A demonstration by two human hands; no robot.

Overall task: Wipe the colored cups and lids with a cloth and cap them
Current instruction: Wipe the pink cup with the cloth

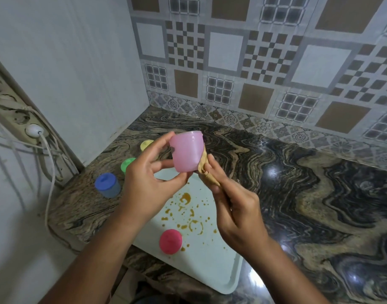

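Observation:
My left hand (148, 178) grips a translucent pink cup (186, 151) above the tray, thumb at its base and fingers at its rim side. My right hand (234, 207) pinches a tan cloth (204, 170) and presses it against the cup's right side. A pink lid (170, 241) lies on the white tray (219, 266). A blue capped cup (107, 185) stands on the counter to the left. Behind my left hand, a green cup (127, 163) and a yellow cup (146, 144) are partly hidden.
Brown stains spatter the tray's middle (188, 207). The marbled counter (297, 194) stretches to the right. A power strip with cables (23, 119) hangs on the left wall. Patterned tiles back the counter.

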